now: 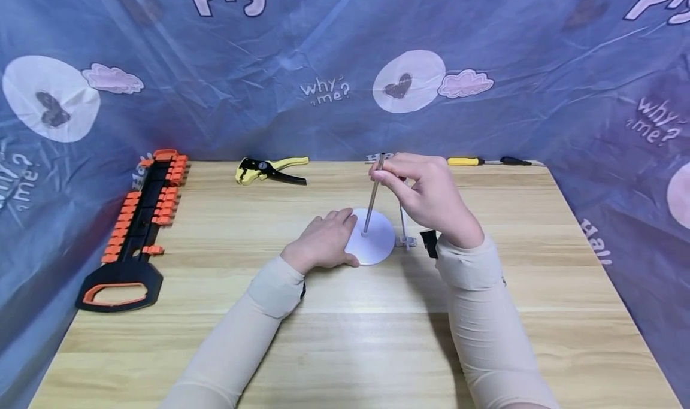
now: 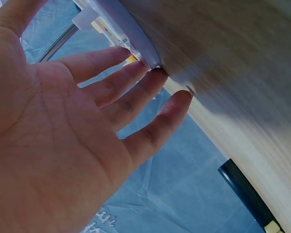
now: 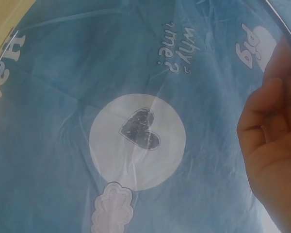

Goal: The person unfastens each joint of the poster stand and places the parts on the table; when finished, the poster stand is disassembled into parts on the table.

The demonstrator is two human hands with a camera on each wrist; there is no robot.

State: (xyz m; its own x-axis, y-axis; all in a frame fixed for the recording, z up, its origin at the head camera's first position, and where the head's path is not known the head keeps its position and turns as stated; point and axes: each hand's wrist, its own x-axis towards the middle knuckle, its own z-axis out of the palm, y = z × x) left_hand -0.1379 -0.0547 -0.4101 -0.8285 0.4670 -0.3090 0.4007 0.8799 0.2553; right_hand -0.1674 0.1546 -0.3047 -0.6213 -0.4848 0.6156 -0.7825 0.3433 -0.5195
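A thin white disc (image 1: 380, 244) lies flat on the table, with a small white socket (image 2: 85, 17) at its middle. From that socket a slim metal rod (image 1: 371, 208) rises at a slight tilt. My right hand (image 1: 426, 187) pinches the rod near its top between thumb and fingers; the right wrist view catches only part of this hand (image 3: 274, 136) and rod (image 3: 282, 20). My left hand (image 1: 323, 238) holds the disc's left edge, thumb at the near side and fingers at the far side. Just right of the disc is another slender rod (image 1: 402, 220) with clear clips (image 1: 406, 241) at its near end.
Yellow-and-black wire strippers (image 1: 272, 170) lie along the back edge. Further right are a yellow-handled screwdriver (image 1: 465, 161) and a black-handled one (image 1: 512, 161). A black rack with orange clips (image 1: 142, 208) occupies the left side. Blue printed cloth (image 1: 323, 50) hangs around the table (image 1: 345, 349).
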